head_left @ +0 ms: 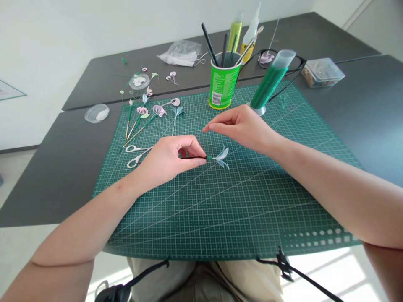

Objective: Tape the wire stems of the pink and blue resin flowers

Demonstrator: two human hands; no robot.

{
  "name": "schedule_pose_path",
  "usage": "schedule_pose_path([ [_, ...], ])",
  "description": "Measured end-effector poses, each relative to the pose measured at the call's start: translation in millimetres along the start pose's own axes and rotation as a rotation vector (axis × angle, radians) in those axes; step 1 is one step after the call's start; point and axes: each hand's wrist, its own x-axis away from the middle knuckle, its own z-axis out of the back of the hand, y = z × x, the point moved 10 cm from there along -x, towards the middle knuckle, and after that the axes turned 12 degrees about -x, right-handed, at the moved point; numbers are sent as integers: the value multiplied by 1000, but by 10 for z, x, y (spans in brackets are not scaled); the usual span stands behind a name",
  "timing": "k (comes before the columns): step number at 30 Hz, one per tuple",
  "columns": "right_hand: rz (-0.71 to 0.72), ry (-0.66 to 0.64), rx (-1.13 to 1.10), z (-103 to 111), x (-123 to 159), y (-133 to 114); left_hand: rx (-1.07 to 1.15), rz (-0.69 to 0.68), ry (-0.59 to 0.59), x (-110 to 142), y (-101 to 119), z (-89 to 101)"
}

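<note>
My left hand (pixel 168 157) is closed around a thin dark stem, thumb and fingers pinching it near its right end. A bit of green wrapping (pixel 209 157) shows just past the fingertips. Beyond it a pale blue flower (pixel 223 156) with narrow petals points to the right, above the mat. My right hand (pixel 244 126) is up and to the right, its thumb and fingertips pressed together; what they hold, if anything, is too fine to make out. Partly behind my left hand lie white-handled scissors (pixel 134 161). Another pale blue flower (pixel 178 110) on a light stem lies beyond it.
A green cutting mat (pixel 239 214) covers the front of the dark table. On it are a green cup (pixel 222 84) of sticks, a tube wound with green thread (pixel 267 86) and several finished flowers (pixel 142 110). Behind stand a glue bottle (pixel 250 35), glasses (pixel 299 63) and a clear box (pixel 323 73).
</note>
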Motion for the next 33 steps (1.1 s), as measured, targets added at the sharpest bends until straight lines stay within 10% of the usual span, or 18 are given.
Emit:
schedule_pose_path([
  [33, 133, -109, 114, -146, 28, -82, 50, 6, -54, 1, -45, -97],
])
